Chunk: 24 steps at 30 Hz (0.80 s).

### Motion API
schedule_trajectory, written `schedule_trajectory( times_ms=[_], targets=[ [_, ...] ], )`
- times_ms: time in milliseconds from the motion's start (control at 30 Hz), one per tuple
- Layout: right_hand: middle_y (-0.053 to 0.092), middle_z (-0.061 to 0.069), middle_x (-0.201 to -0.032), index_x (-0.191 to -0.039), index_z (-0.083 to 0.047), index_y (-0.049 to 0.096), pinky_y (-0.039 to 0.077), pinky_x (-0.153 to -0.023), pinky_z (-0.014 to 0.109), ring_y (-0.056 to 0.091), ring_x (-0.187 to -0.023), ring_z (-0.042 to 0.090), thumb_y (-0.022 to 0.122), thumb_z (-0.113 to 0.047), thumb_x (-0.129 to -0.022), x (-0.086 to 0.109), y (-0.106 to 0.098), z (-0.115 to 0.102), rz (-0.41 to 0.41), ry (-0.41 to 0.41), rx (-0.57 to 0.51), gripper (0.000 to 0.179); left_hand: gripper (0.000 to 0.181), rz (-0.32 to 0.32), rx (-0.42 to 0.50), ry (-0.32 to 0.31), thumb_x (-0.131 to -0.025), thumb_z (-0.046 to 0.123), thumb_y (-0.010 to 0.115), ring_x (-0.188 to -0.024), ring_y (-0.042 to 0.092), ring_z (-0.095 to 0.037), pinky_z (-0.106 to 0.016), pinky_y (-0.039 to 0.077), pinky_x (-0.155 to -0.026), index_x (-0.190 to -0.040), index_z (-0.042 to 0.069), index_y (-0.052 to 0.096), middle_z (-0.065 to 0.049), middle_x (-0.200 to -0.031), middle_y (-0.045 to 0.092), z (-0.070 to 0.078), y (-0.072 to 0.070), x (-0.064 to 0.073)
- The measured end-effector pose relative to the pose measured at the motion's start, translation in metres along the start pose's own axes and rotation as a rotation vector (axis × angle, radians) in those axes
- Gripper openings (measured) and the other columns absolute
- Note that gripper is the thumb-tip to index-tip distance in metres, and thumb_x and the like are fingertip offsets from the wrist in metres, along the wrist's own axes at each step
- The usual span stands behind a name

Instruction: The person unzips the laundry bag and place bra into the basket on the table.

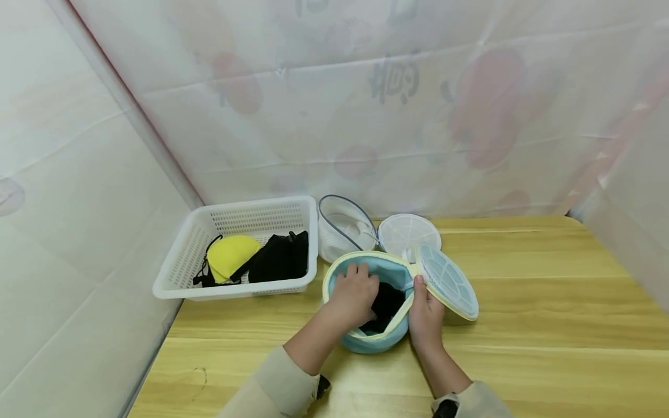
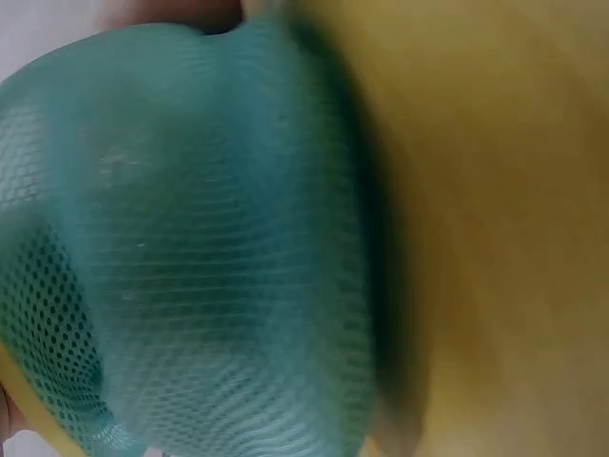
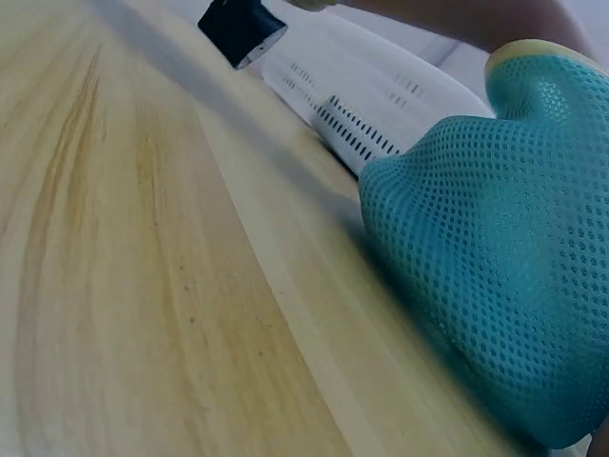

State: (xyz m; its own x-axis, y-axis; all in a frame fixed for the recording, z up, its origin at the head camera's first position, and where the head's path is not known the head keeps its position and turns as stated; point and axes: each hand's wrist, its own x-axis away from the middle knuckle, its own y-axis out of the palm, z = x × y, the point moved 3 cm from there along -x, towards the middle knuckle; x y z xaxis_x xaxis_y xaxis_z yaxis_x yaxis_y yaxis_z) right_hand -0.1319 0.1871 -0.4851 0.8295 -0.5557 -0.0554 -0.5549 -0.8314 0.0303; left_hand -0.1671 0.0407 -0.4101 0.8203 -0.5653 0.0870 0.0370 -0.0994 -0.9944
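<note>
In the head view a light-blue mesh laundry bag with a pale yellow rim stands on the table, its round lid folded out to the right. Black cloth lies inside it. My left hand reaches over the near-left rim into the bag beside the black cloth; its fingertips are hidden. The right hand grips the rim at the lid's hinge, thumb on top. Blue mesh fills much of the left wrist view, blurred. The bag's side also shows in the right wrist view.
A white plastic basket stands at the left with a yellow bra cup and black garments. Behind the blue bag is a white mesh bag with its lid open. Curtain-like sheeting surrounds the wooden table.
</note>
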Motion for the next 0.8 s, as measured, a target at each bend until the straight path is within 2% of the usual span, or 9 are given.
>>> schedule_trajectory(
  times_ms=[100,200,300,367,467,567,700,800],
  targets=[
    [0.062,0.004,-0.138,-0.142,-0.004,0.059,0.042,-0.094,0.004,0.054,-0.115,-0.009,0.049,-0.036,-0.109,0.001,0.000,0.000,0.007,0.004,0.003,0.048,0.046,0.012,-0.001,0.004,-0.082,0.042,0.086,-0.102,0.057,-0.025,-0.041,0.054,-0.078,-0.115,0.019,0.063,-0.005,-0.114,0.059,0.003,0.007,0.000],
    [0.062,0.006,-0.138,-0.142,-0.004,0.059,0.042,-0.092,0.003,0.054,-0.113,-0.010,0.048,-0.037,-0.109,0.002,-0.001,0.000,0.022,0.009,0.013,0.048,0.035,0.039,0.020,0.040,-0.088,0.029,0.081,-0.093,0.065,-0.026,-0.041,0.055,-0.071,-0.113,0.019,0.059,-0.003,-0.105,0.065,0.005,0.011,0.000],
    [0.060,0.011,-0.140,-0.141,-0.003,0.060,0.041,-0.092,0.003,0.054,-0.113,-0.009,0.047,-0.039,-0.109,0.003,-0.003,0.000,0.041,0.009,0.035,0.050,0.027,0.116,0.071,0.076,-0.089,0.016,0.078,-0.079,0.069,-0.023,-0.039,0.054,-0.059,-0.106,0.018,0.058,0.001,-0.090,0.069,0.004,0.012,-0.001],
    [0.060,0.013,-0.140,-0.139,-0.002,0.061,0.041,-0.091,0.003,0.053,-0.111,-0.008,0.047,-0.040,-0.108,0.002,-0.004,0.000,0.063,0.016,0.045,0.051,0.027,0.198,0.117,0.092,-0.086,0.009,0.078,-0.072,0.069,-0.020,-0.035,0.051,-0.053,-0.101,0.018,0.058,0.003,-0.083,0.068,0.002,0.010,-0.002],
    [0.064,0.013,-0.134,-0.133,0.000,0.065,0.042,-0.089,0.004,0.055,-0.108,-0.006,0.048,-0.042,-0.108,0.001,-0.008,-0.001,0.110,0.030,0.045,0.052,0.032,0.346,0.196,0.094,-0.079,0.003,0.079,-0.071,0.069,-0.017,-0.033,0.050,-0.053,-0.098,0.020,0.059,0.005,-0.082,0.069,-0.003,0.003,-0.001],
    [0.070,-0.002,-0.116,-0.121,0.000,0.070,0.043,-0.085,0.007,0.056,-0.102,-0.005,0.050,-0.045,-0.107,-0.001,-0.012,-0.001,0.151,0.045,0.044,0.051,0.040,0.488,0.299,0.046,-0.073,-0.001,0.080,-0.077,0.070,-0.015,-0.033,0.053,-0.058,-0.101,0.021,0.061,0.007,-0.090,0.072,-0.009,-0.007,0.001],
    [0.065,-0.016,-0.105,-0.114,-0.001,0.071,0.043,-0.085,0.008,0.056,-0.102,0.000,0.049,-0.049,-0.106,-0.005,-0.013,-0.002,0.155,0.053,0.026,0.054,0.045,0.704,0.516,-0.046,-0.067,-0.006,0.078,-0.083,0.073,-0.019,-0.039,0.058,-0.067,-0.103,0.016,0.062,0.001,-0.098,0.075,-0.022,-0.024,0.005],
    [0.066,-0.006,-0.119,-0.126,-0.002,0.069,0.043,-0.089,0.007,0.057,-0.110,0.001,0.049,-0.050,-0.106,-0.009,-0.011,-0.005,0.142,0.052,-0.019,0.056,0.041,0.880,0.727,-0.067,-0.069,-0.011,0.072,-0.090,0.075,-0.026,-0.042,0.061,-0.078,-0.102,0.009,0.060,-0.008,-0.100,0.075,-0.038,-0.036,0.008]
  ],
)
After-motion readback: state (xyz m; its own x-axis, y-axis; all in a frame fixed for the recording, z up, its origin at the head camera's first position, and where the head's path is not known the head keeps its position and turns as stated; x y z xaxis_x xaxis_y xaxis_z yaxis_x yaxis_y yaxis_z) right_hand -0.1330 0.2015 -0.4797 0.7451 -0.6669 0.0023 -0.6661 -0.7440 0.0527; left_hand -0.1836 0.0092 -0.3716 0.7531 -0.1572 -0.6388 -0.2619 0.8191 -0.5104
